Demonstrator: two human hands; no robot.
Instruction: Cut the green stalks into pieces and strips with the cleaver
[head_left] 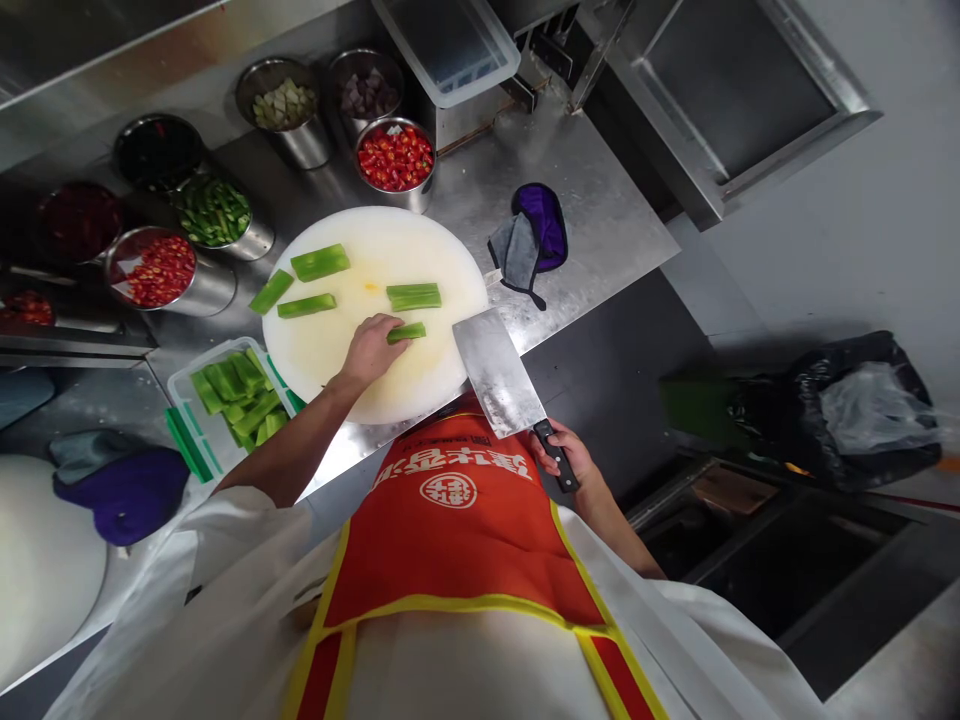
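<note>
My left hand (373, 347) reaches over the round white cutting board (337, 385), its fingers closed on a short green vegetable piece (407, 333) near the board's lower right. In my right hand (564, 455) is the black handle of a cleaver (496, 375); its broad blade lies flat-side up beside the board's right edge, in front of the red apron (450, 545). Behind my left hand, a pair of green strips (414, 296) lies on the board. Three more green pieces (320, 262) rest towards its left side.
Left of the board stands a plastic box (217, 440) of green pieces. Steel pots of chopped red chillies (395, 157), sliced green peppers (216, 210) and pale cubes (285, 105) line the back. A purple and grey cloth (541, 230) lies right; a black-lined bin (862, 400) stands beyond.
</note>
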